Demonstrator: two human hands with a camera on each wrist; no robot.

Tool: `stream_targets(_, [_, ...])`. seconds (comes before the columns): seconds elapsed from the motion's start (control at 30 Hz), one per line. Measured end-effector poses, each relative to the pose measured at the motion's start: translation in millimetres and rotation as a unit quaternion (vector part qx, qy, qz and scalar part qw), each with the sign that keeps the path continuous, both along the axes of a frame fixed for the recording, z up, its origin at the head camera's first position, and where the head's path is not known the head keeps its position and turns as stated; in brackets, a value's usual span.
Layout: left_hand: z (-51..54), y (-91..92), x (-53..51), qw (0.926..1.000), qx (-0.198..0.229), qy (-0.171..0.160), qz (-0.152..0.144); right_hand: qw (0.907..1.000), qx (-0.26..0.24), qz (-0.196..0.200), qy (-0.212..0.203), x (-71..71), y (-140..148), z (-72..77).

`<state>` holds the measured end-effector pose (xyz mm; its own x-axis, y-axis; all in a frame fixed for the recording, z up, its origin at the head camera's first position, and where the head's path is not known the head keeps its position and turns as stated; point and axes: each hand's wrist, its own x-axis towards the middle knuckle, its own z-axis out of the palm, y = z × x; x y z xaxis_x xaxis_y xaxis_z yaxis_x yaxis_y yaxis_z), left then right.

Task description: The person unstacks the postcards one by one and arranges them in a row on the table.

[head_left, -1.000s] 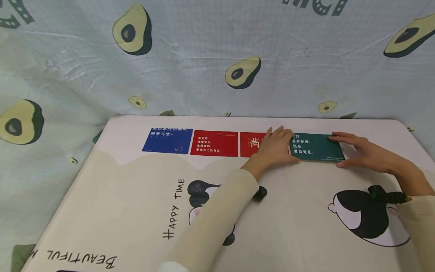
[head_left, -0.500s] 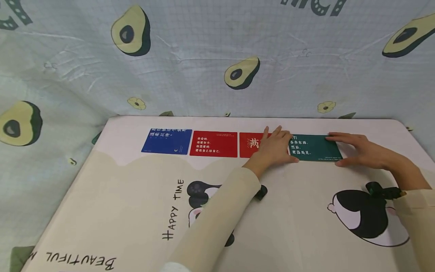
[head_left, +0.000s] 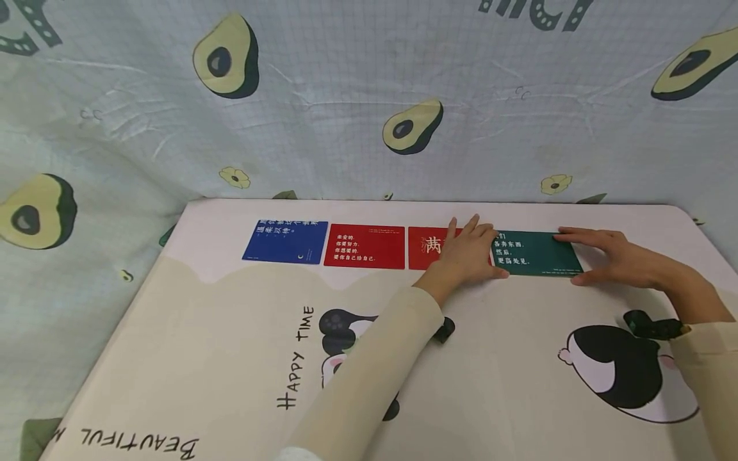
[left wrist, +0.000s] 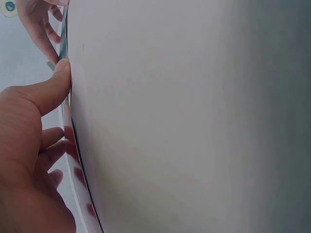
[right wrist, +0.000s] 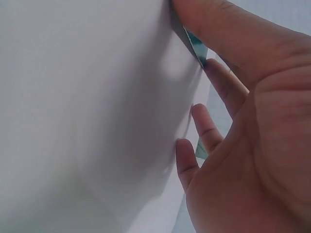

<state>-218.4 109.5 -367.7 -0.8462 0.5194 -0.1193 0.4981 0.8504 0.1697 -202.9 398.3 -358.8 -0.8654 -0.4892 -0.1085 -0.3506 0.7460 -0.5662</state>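
Observation:
A green card (head_left: 544, 251) with white writing lies at the right end of a row along the table's far side. My left hand (head_left: 467, 255) reaches over the second red card (head_left: 422, 248), its thumb at the green card's near left corner and its fingers at the far left one. At the other end, my right hand (head_left: 631, 257) holds the green card's right corners between thumb and forefinger. In the right wrist view, those fingertips meet the edge of the green card (right wrist: 197, 46), while the other fingers stay loosely bent. Left-hand fingers hide much of the second red card.
Farther left in the row lie another red card (head_left: 364, 246) and a blue card (head_left: 285, 242), with narrow gaps between. The pale table mat (head_left: 190, 346) bears cartoon drawings and lettering. Behind it hangs a cloth (head_left: 323, 83) printed with avocados.
My right hand and the green card's right end have shifted very slightly left. The left hand keeps almost the same place, and the other cards stay put.

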Motion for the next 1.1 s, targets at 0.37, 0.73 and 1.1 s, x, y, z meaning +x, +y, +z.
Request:
stream_targets(0.37, [-1.3, 0.8, -0.4, 1.0, -0.003, -0.006, 0.003, 1.0, -0.004, -0.002, 0.005, 0.9, 0, -0.5])
stream_targets(0.73, [3.8, -7.2, 4.9, 0.9987, 0.045, 0.005, -0.022, 0.9995, 0.014, -0.027, -0.001, 8.2, -5, 2.4])
stream_targets(1.1, [34.1, -61.1, 32.2, 0.9846, 0.153, 0.012, -0.084, 0.9907, 0.061, -0.122, 0.004, 30.7, -17, 13.8])
